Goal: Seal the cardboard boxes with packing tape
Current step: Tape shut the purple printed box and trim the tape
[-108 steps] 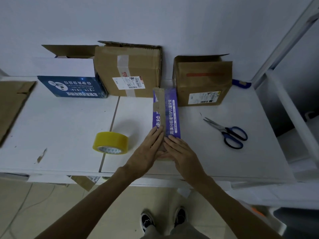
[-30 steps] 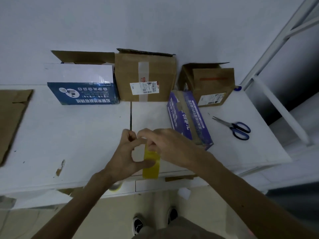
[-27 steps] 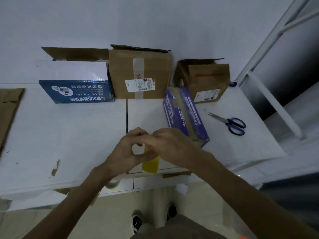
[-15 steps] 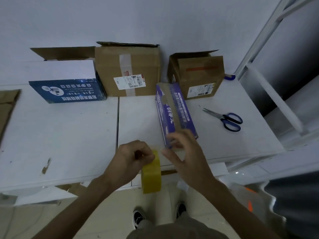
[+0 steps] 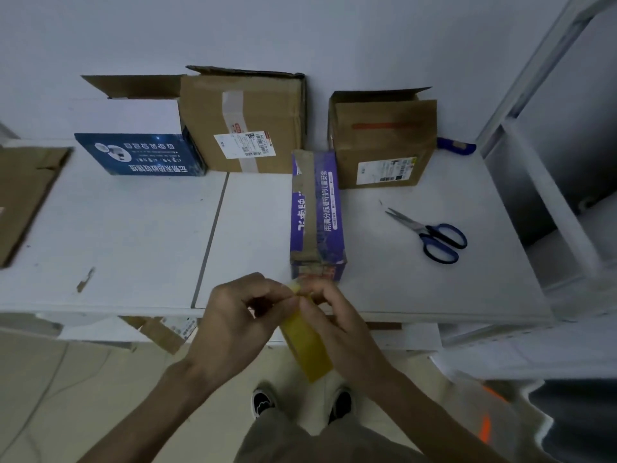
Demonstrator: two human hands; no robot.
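Observation:
A yellow roll of packing tape point(image 5: 307, 345) hangs on edge over the table's front edge. My left hand point(image 5: 233, 325) grips it from the left. My right hand point(image 5: 334, 315) pinches at the roll's top, just in front of the near end of a long purple box point(image 5: 329, 208). That box lies lengthwise on the white table point(image 5: 133, 235) with a brown tape strip along its top. Three more boxes stand by the wall: a blue and white one point(image 5: 137, 142) with an open flap, a taped brown one point(image 5: 243, 121), and a smaller brown one point(image 5: 380, 142) with raised flaps.
Blue-handled scissors point(image 5: 430, 233) lie right of the purple box. A blue utility knife point(image 5: 455, 147) sits at the back right corner. Flat cardboard point(image 5: 23, 195) lies at the left edge. A white shelf frame point(image 5: 541, 182) stands on the right.
The tape roll was lifted off the table and is now held by both hands at the front edge. My right hand has come back to the top of the roll, close to the purple box's near end.

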